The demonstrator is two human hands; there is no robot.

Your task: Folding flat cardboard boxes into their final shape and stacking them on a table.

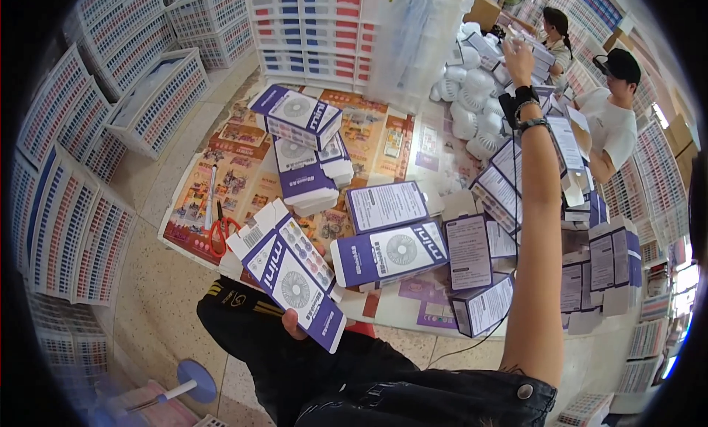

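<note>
White crates (168, 104) surround a table (240, 134) strewn with boxes (394, 251)

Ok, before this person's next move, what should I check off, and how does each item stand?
1. Purple-and-white rectangular cardboard box held by the left hand: ok, thumb on its near end.
2. Box's white far-end flaps untucked: ok, they stick out.
3. Right hand at the pile of white rounded plastic fans: ok, arm stretched out.
4. Right hand's grip on a fan: cannot tell.
5. Red-handled metal scissors well away from the box: not ok, right beside its flaps.
</note>
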